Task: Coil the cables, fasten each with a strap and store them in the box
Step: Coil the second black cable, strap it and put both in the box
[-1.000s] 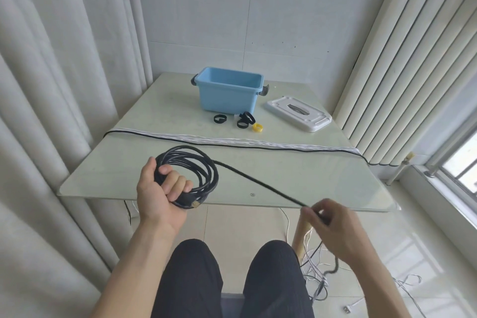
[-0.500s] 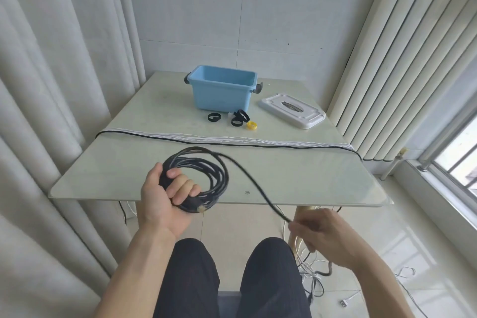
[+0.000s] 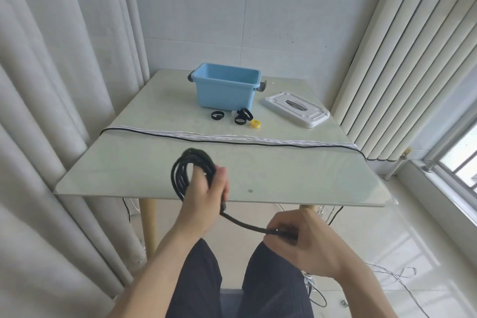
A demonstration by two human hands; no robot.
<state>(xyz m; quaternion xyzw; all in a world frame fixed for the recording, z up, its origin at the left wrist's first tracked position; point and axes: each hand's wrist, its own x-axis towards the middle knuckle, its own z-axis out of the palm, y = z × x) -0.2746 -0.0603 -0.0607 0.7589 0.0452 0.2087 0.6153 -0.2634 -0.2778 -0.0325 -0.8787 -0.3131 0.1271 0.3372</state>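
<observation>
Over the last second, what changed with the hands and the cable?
The left hand turned, tipping the black coil more on edge. The right hand slid along the free cable toward the coil, shortening the span. Both kept their grip. Blue box, straps and lid stayed put.

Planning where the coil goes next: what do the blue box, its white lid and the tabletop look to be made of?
Blue box: apparently moulded plastic, semi-matte, with an even colour and rounded rim. White lid: probably plastic too, smooth, with moulded ribs and a handle recess. Tabletop: seems to be glass or a glossy glass-like sheet; it reflects light and has a thin, translucent edge.
</observation>
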